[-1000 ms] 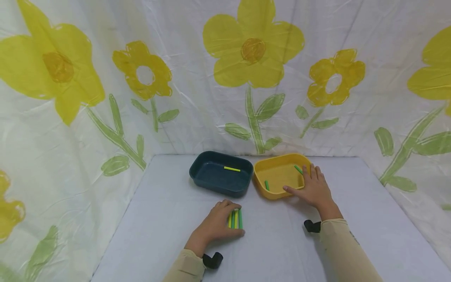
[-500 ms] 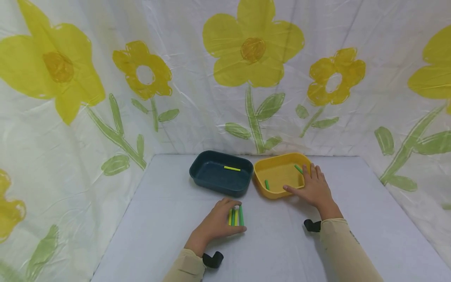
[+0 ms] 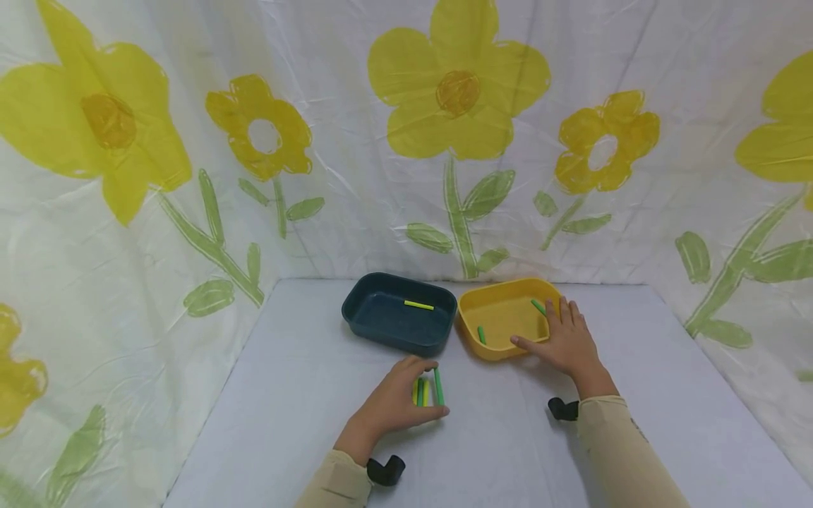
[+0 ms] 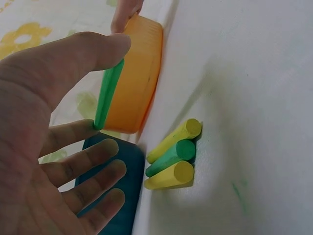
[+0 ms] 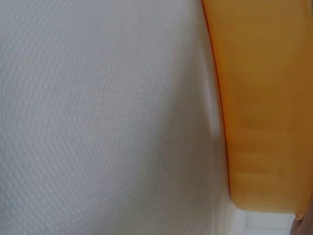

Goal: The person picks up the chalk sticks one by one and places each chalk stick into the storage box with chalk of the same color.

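My left hand (image 3: 395, 396) pinches a green chalk stick (image 4: 108, 94) by its two ends, between thumb and index finger; the other fingers are spread. Lifted off the table, this chalk stands apart from three sticks lying side by side below: a yellow chalk (image 4: 177, 141), a green chalk (image 4: 171, 158) and another yellow chalk (image 4: 169, 176). My right hand (image 3: 567, 346) rests spread over the near right corner of the yellow tray (image 3: 478, 349), thumb at the front rim and fingers at the right side. Green chalks (image 3: 481, 334) lie in that tray.
A dark blue tray (image 3: 381, 337) with one yellow chalk (image 3: 419, 305) in it stands left of the yellow tray, close beside it. Behind the white table (image 3: 267, 409) hangs a flower-printed curtain (image 3: 356, 212). A faint green mark (image 4: 238, 196) shows on the tablecloth.
My left hand has taken the rightmost green chalk from the row and moved it slightly up and right, away from the other three. My right hand has stayed on the yellow tray.
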`<state>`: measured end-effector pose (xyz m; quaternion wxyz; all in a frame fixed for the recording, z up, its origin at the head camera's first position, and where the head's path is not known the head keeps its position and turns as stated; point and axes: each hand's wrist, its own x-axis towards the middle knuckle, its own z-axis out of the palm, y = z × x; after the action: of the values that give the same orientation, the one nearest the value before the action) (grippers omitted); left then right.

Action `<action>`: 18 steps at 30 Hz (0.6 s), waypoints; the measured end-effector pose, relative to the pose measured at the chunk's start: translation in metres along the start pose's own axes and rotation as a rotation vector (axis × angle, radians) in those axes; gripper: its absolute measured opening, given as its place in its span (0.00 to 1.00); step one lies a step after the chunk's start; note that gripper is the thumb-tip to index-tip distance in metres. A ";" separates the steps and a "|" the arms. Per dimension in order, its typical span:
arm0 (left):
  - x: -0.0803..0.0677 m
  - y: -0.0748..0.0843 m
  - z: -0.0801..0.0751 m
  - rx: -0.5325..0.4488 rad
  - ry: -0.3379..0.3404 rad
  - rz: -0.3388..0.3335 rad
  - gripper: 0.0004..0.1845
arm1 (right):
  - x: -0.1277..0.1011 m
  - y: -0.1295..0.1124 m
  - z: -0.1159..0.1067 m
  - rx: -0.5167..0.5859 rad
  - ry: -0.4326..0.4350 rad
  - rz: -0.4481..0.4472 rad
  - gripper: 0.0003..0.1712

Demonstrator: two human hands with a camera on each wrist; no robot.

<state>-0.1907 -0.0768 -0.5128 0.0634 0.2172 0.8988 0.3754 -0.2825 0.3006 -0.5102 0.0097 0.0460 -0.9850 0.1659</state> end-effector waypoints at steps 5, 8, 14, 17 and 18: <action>-0.001 0.003 -0.001 -0.024 0.014 0.012 0.45 | 0.000 0.000 0.000 -0.001 -0.005 0.004 0.79; -0.001 0.005 -0.001 -0.026 0.021 0.023 0.44 | 0.001 -0.001 -0.001 -0.002 -0.011 0.006 0.79; 0.001 0.007 0.001 -0.009 0.045 0.027 0.44 | 0.002 0.000 -0.001 -0.009 -0.007 0.003 0.80; 0.002 0.008 0.002 -0.012 0.048 0.029 0.44 | 0.002 0.000 0.000 -0.007 -0.002 -0.001 0.81; 0.002 0.008 0.003 -0.017 0.048 0.028 0.44 | 0.002 0.000 0.001 -0.007 -0.001 -0.002 0.82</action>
<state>-0.1890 -0.0690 -0.5087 0.0384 0.2202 0.8936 0.3892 -0.2842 0.3007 -0.5107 0.0096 0.0470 -0.9855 0.1626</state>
